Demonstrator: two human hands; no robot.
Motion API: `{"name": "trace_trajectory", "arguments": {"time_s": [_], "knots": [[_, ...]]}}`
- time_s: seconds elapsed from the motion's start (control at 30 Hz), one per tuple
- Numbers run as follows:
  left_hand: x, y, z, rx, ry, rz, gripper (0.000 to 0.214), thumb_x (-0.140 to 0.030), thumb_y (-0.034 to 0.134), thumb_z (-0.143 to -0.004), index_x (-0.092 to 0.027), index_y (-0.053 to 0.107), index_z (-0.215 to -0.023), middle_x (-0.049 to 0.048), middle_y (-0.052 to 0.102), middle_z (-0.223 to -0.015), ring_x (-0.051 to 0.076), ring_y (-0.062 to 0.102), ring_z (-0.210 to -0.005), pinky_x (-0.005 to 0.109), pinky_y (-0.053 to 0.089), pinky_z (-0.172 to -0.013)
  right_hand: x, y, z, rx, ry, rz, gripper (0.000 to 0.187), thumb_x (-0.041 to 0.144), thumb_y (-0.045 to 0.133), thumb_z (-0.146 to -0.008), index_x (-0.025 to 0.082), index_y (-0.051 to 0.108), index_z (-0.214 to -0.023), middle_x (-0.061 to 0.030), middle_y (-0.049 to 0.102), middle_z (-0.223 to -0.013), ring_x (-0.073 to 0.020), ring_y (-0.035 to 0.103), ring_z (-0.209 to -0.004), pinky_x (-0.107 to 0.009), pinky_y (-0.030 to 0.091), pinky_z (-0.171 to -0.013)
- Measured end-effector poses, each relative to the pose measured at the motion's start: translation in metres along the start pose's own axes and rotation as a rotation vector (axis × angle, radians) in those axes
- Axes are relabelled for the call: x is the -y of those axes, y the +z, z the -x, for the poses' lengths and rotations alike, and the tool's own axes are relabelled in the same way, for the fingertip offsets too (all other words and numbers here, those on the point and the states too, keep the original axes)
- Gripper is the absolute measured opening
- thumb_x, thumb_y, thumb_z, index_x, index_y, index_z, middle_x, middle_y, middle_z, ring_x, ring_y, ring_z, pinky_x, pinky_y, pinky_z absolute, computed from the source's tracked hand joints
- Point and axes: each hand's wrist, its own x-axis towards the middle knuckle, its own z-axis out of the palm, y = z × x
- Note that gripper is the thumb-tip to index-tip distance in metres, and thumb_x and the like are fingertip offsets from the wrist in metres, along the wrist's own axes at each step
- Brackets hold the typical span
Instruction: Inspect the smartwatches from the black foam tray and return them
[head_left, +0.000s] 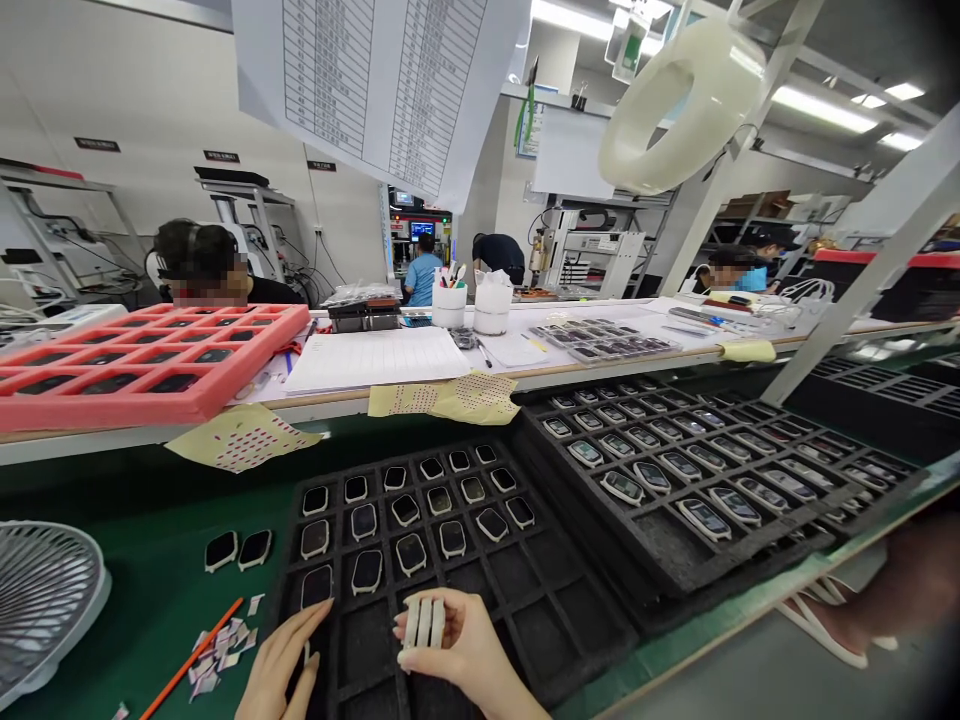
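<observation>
My right hand [469, 645] grips a short stack of pale smartwatch cases [424, 622] on edge between thumb and fingers, above the near part of a black foam tray [461, 575]. At the tray's near left corner, my left hand [285, 665] reaches down with bent fingers. A pale sliver like a watch edge shows between its thumb and fingers; the rest is hidden. Just beyond its fingertips, a smartwatch [316, 585] lies in a compartment. More watches with dark screens fill the far rows, one per compartment.
Two loose watches [255, 549] lie on the green mat left of the tray. An orange stick [191, 660], paper scraps [221, 650] and a fan [49, 610] are nearby. A fuller black tray [667, 545] stands right; a red foam tray [202, 400] sits on the shelf. People work beyond.
</observation>
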Motion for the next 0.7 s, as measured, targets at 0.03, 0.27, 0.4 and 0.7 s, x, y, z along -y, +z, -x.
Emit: {"name": "trace_trajectory", "arguments": {"time_s": [0.03, 0.27, 0.4, 0.7], "knots": [[-0.002, -0.002, -0.001, 0.005, 0.011, -0.011, 0.041, -0.043, 0.042, -0.091, -0.031, 0.057, -0.127, 0.0039, 0.057, -0.132, 0.026, 0.052, -0.124, 0.044, 0.048, -0.100, 0.002, 0.000, 0.001, 0.007, 0.002, 0.006, 0.059, 0.026, 0.092, -0.036, 0.012, 0.071, -0.089, -0.0119, 0.076, -0.087, -0.0333, 0.072, -0.087, -0.044, 0.056, -0.081], [-0.038, -0.009, -0.003, 0.018, 0.036, -0.014, 0.038, -0.031, 0.039, -0.092, -0.024, 0.059, -0.123, 0.0075, 0.060, -0.127, 0.025, 0.051, -0.123, 0.046, 0.043, -0.105, 0.012, 0.000, 0.005, 0.020, 0.026, 0.042, 0.056, 0.031, 0.092, -0.040, 0.014, 0.069, -0.089, -0.0114, 0.076, -0.089, -0.0340, 0.071, -0.092, -0.048, 0.055, -0.087], [-0.050, -0.009, 0.000, 0.053, 0.045, -0.010, 0.039, -0.022, 0.039, -0.090, -0.022, 0.058, -0.124, 0.0082, 0.059, -0.128, 0.023, 0.049, -0.124, 0.047, 0.040, -0.107, 0.014, -0.001, 0.008, 0.038, 0.029, 0.055, 0.055, 0.031, 0.091, -0.045, 0.016, 0.069, -0.092, -0.0116, 0.076, -0.093, -0.0338, 0.070, -0.095, -0.051, 0.053, -0.091], [-0.052, -0.009, 0.003, 0.100, 0.033, -0.047, 0.046, -0.009, 0.039, -0.084, -0.018, 0.054, -0.126, 0.0104, 0.057, -0.130, 0.023, 0.047, -0.127, 0.047, 0.038, -0.109, 0.007, -0.005, 0.007, 0.080, 0.002, 0.089, 0.051, 0.032, 0.089, -0.052, 0.016, 0.069, -0.096, -0.0119, 0.076, -0.096, -0.0331, 0.070, -0.096, -0.052, 0.053, -0.092]]}}
